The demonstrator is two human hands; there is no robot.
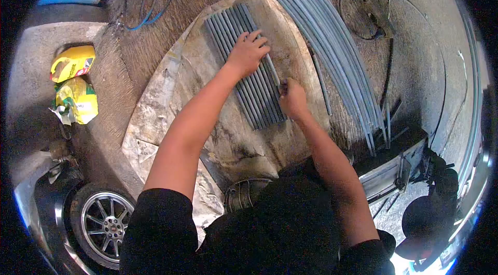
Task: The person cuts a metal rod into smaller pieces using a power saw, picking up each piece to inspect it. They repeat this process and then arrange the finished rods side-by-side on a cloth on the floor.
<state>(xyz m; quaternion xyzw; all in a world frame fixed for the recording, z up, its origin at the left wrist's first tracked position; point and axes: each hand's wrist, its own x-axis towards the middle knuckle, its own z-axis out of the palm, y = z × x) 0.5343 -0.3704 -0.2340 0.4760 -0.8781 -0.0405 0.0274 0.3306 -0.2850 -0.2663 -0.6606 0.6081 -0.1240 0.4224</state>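
Several short grey metal rods (226, 36) lie side by side in a slanted row on a stained, creased sheet (171, 101). My left hand (249, 53) rests on the row with its fingers spread over the rods near the right edge. At that right edge, lower down, my right hand (293, 99) is closed, thumb and fingers pinched around the outermost rod, a lighter-looking one (273, 71). My fingers hide part of that rod.
A bundle of long metal rods (316, 21) curves along the right. A yellow jug (73, 63) and a yellow bag (78, 101) lie at left. A car wheel (106, 223) stands lower left. Blue tubing (148, 21) lies at the top. A dark-clothed person (433, 218) is at lower right.
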